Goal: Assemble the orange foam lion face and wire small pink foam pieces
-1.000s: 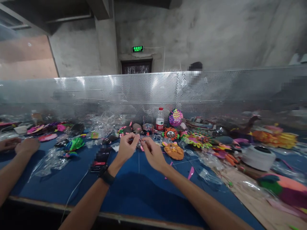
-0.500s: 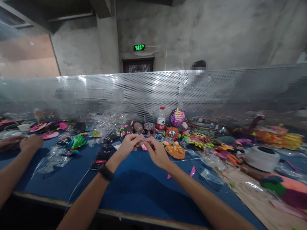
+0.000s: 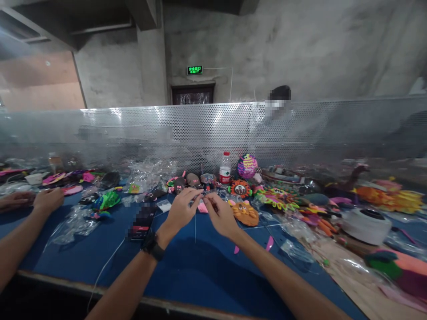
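Note:
Both my hands meet over the middle of the blue table (image 3: 207,271). My left hand (image 3: 183,208), with a dark watch (image 3: 152,246) on its wrist, has its fingers pinched together. Close beside it, my right hand (image 3: 220,214) is closed too, fingertips curled. Whatever they pinch is too small or hidden to make out. A pink piece (image 3: 202,207) shows just below and between the fingertips. Right of my right hand lies an orange clay cat face (image 3: 245,213). Left of my left wrist is a phone (image 3: 143,224) with a lit screen.
A red-capped bottle (image 3: 225,168) stands behind my hands. Clay animals, including a green turtle (image 3: 106,200), and plastic wrap (image 3: 75,226) cover the back and left. A white round device (image 3: 366,226) sits at right. Another person's hands (image 3: 48,200) rest at far left.
My left hand has turned more back-side up, and its fingers now cover more of the spot between my hands. The view has tilted slightly up. The other person's near hand shifted right.

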A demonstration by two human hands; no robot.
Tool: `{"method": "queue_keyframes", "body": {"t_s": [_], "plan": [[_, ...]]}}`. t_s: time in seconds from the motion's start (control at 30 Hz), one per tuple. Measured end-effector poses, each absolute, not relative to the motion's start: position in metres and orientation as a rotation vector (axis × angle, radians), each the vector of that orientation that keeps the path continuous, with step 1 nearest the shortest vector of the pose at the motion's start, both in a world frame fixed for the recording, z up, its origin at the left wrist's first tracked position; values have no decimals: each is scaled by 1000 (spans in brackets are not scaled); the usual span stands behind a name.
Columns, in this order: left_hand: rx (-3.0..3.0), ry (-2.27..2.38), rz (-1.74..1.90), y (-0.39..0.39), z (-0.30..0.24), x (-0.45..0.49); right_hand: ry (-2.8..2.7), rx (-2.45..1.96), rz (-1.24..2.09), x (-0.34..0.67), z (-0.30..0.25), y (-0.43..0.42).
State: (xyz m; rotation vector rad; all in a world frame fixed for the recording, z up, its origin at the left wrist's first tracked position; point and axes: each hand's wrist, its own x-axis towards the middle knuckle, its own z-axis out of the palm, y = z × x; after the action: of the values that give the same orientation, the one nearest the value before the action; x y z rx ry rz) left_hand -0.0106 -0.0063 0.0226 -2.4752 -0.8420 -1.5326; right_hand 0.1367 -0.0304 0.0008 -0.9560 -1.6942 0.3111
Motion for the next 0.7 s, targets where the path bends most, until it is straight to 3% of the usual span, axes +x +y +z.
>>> {"method": "queue_keyframes", "body": {"t_s": [0.7], "plan": [[-2343,-736,-1397,-2,19,-13,-1597,-929,382,134,7,-32]]}}
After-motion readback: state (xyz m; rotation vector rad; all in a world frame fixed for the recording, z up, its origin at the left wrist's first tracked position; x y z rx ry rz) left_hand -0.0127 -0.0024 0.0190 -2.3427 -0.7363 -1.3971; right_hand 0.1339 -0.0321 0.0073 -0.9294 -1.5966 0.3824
